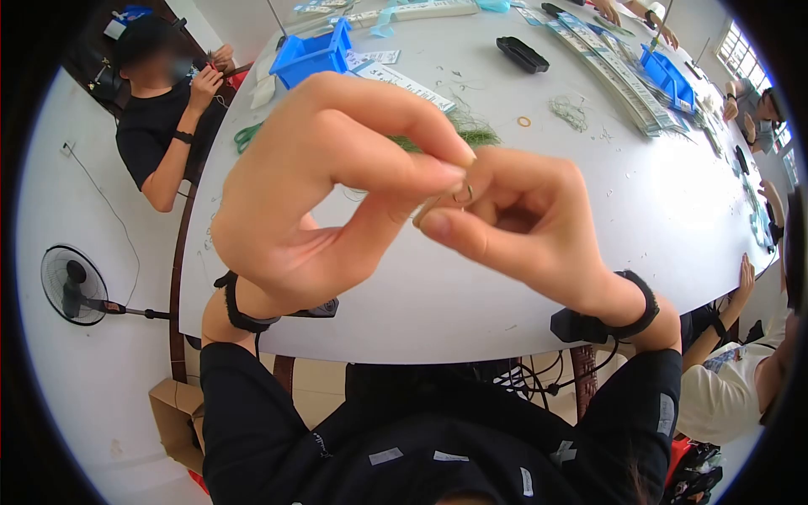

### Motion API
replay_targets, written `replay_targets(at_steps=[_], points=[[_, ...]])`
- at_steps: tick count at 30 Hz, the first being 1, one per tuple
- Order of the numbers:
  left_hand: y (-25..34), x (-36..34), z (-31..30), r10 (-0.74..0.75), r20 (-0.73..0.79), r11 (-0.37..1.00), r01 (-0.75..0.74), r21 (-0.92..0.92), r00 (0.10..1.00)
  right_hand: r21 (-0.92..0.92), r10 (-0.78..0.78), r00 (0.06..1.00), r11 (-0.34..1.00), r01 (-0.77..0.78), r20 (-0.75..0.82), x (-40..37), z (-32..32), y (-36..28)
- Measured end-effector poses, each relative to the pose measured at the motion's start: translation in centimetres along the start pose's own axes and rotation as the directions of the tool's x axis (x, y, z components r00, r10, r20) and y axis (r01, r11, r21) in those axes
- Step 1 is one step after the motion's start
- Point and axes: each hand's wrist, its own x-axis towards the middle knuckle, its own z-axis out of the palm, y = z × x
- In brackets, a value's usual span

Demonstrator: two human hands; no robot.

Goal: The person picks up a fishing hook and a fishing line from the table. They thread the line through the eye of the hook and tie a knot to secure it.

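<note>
Both my hands are raised over the table, close to the camera, with their fingertips meeting. My left hand [328, 185] is closed in a pinch of thumb and forefinger; whatever lies between those tips is too small to make out. Beside it, my right hand [530, 219] is closed with bent fingers around a small curved metal hook [463, 194], which shows between forefinger and thumb. Behind the hands, partly covered by them, lies a bundle of green thread [478, 135].
The white table [471, 295] bears a blue bin [313, 55], a black tray [522, 55], green scissors [246, 137], a tangle of thin line [569, 113] and long printed strips [602, 76]. Another blue bin [667, 80] stands right. Co-workers sit left and right; a fan [76, 284] is at left.
</note>
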Motion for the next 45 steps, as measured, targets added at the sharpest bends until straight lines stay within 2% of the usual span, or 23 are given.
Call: replay_targets(at_steps=[3,4,6,8,9,11,13,14,17,20,23,24,27,31,32,34,37,40,42,45], points=[[-0.1,0.2,-0.2,0.04,0.009,0.994,-0.041,0.105,0.999,-0.307,-0.128,0.99,0.941,0.14,0.059,-0.8,0.2,-2.4],[-0.1,0.3,-0.3,0.055,0.024,0.989,-0.057,0.136,0.998,-0.359,-0.302,0.95,0.88,0.311,0.083,-0.8,0.2,-1.9],[0.0,0.3,-0.4,0.059,0.059,0.981,-0.069,0.183,0.996,-0.462,-0.489,0.865,0.746,0.48,0.109,-0.8,-0.2,-2.5],[0.2,0.2,-0.3,0.047,0.073,0.981,-0.06,0.186,0.996,-0.521,-0.601,0.788,0.635,0.57,0.129,-0.6,-0.8,-3.1],[0.3,0.2,-0.2,0.053,0.085,0.98,-0.068,0.188,0.995,-0.574,-0.614,0.778,0.593,0.565,0.131,-0.7,-1.2,-3.6],[0.4,0.2,-0.1,0.081,0.117,0.974,-0.104,0.202,0.99,-0.605,-0.554,0.83,0.642,0.47,0.057,-0.8,-2.0,-4.0],[0.6,0.2,0.2,0.094,0.123,0.977,-0.115,0.181,0.988,-0.566,-0.446,0.892,0.754,0.333,-0.069,-0.5,-1.9,-3.7],[0.6,0.1,0.4,0.084,0.108,0.984,-0.1,0.147,0.991,-0.531,-0.404,0.906,0.799,0.281,-0.129,-0.3,-1.8,-3.4],[0.5,-0.1,0.9,0.056,0.047,0.993,-0.06,0.098,0.997,-0.331,-0.244,0.954,0.927,0.176,-0.176,0.7,-1.7,-1.6],[0.4,-0.1,1.1,0.027,0.019,0.996,-0.029,0.079,0.999,-0.064,-0.038,0.991,0.998,0.03,-0.127,1.1,-1.5,-0.2],[0.4,-0.2,0.9,-0.019,0.005,0.997,0.019,0.075,1.0,0.126,-0.012,0.999,0.992,0.017,-0.041,1.0,-0.4,1.1],[0.4,-0.2,0.9,-0.027,-0.004,0.996,0.028,0.083,1.0,0.175,0.047,0.998,0.983,-0.052,0.035,0.8,-0.3,0.9],[0.4,-0.2,0.6,-0.034,-0.041,0.991,0.039,0.126,0.999,0.083,0.081,0.995,0.993,-0.085,0.056,0.4,-0.3,0.1],[0.0,-0.2,0.3,-0.016,-0.073,0.99,0.026,0.136,0.997,-0.053,0.054,0.998,0.997,-0.052,0.039,-0.1,-0.3,-1.3],[-0.2,-0.2,0.3,-0.006,-0.071,0.989,0.016,0.146,0.997,-0.239,-0.012,1.0,0.971,0.018,0.026,-0.9,-0.3,-3.0],[-0.5,0.0,0.2,0.043,-0.038,0.984,-0.036,0.173,0.998,-0.302,-0.145,0.989,0.942,0.147,0.03,-1.1,-0.8,-4.0],[-0.4,0.2,0.2,0.121,0.023,0.968,-0.123,0.22,0.992,-0.363,-0.243,0.967,0.91,0.202,-0.073,-1.1,-1.4,-4.4],[0.2,0.0,0.6,0.13,0.02,0.959,-0.131,0.253,0.991,-0.252,-0.195,0.955,0.958,0.136,-0.226,0.0,-1.8,-3.2],[0.3,-0.1,0.6,0.128,0.02,0.961,-0.129,0.244,0.992,-0.18,-0.207,0.959,0.968,0.173,-0.194,0.8,-1.9,-2.5],[0.4,-0.2,0.8,0.114,0.007,0.968,-0.112,0.223,0.993,-0.044,-0.099,0.981,0.995,0.092,-0.166,1.3,-1.6,-1.5]])
